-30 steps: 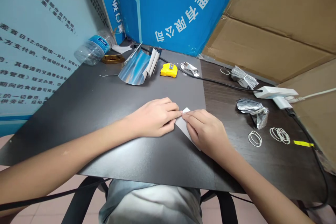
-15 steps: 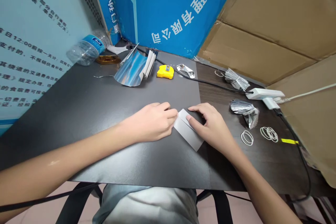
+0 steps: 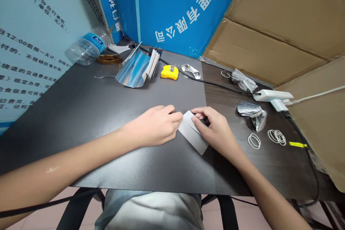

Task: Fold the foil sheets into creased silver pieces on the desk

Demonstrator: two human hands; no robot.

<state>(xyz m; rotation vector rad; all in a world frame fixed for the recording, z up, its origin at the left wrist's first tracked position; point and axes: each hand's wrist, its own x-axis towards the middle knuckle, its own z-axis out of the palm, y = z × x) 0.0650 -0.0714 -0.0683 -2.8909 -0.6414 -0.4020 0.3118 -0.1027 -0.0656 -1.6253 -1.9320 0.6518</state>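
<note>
A small pale grey-white piece of paper lies slanted on the desk mat between my hands, with a narrower layer folded or lying over its upper right part. At its left corner, the curled fingers of my left hand are closed against the edge; the fingertips are partly hidden. My right hand pinches the right side of the paper, thumb on top and fingers bent at the upper edge.
Behind my hands are a curled reflective sheet, a yellow tape measure and a plastic bottle. To the right lie silvery strip bundles, white rubber bands and a power strip. A black cable crosses the desk.
My right fingers have curled in closer under the thumb at the paper's upper edge. My left hand and the paper have hardly moved; the view has shifted slightly.
</note>
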